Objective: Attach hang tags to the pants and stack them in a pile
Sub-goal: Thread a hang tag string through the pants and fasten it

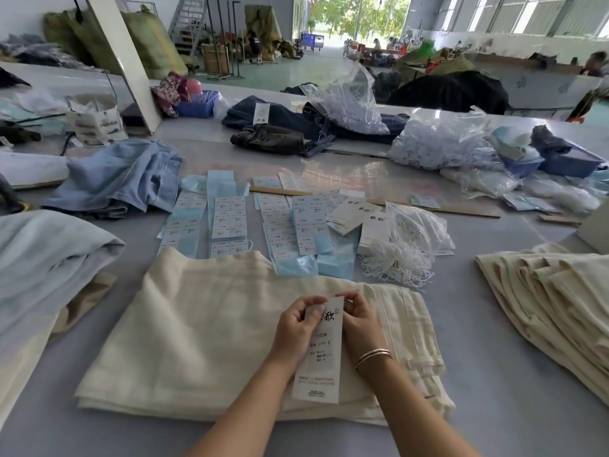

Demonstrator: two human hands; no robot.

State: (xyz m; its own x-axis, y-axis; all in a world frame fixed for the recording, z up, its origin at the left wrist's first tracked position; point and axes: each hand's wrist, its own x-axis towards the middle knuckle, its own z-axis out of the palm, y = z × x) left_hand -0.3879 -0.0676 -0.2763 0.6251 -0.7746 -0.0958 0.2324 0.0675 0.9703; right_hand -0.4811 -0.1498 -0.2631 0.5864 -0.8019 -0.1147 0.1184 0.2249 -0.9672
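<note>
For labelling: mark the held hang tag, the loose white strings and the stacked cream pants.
hang tag [321,364], head view, printed middle.
white strings [395,262], head view, bundle's middle.
stacked cream pants [553,291], head view, top fold.

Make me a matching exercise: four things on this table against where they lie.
1. hang tag
2. cream pants
3. white strings
4. cream pile

A. far right
B. pinched by both hands, left hand and right hand
C. beyond the pants, right of the label sheets
D. folded, under the hands

Pairs: 1-B, 2-D, 3-C, 4-A
</note>
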